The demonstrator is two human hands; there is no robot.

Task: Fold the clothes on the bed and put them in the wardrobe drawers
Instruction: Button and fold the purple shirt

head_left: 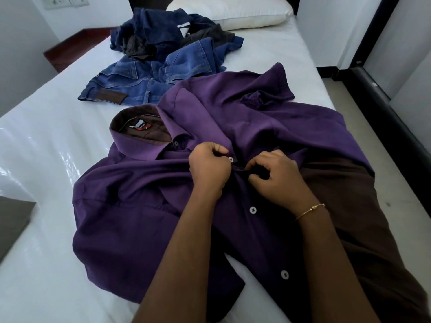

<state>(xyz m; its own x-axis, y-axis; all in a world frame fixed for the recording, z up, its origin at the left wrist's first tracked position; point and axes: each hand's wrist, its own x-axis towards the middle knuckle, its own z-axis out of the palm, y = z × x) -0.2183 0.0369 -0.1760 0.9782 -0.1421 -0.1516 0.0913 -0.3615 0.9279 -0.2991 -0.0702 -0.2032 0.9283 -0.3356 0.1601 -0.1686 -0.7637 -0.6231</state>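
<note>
White sheet is lying bare along the bed's [46, 183] left edge and near-left corner. The purple shirt [144, 217] is covering the middle, a heap of jeans [163, 66] beyond it, the pillow [233, 12] blocking the far edge.

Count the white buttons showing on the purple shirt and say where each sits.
4 on the purple shirt: a dark-looking one by the collar, one at the left hand's fingertips, one lower on the placket, one near the hem. The hands may hide more.
</note>
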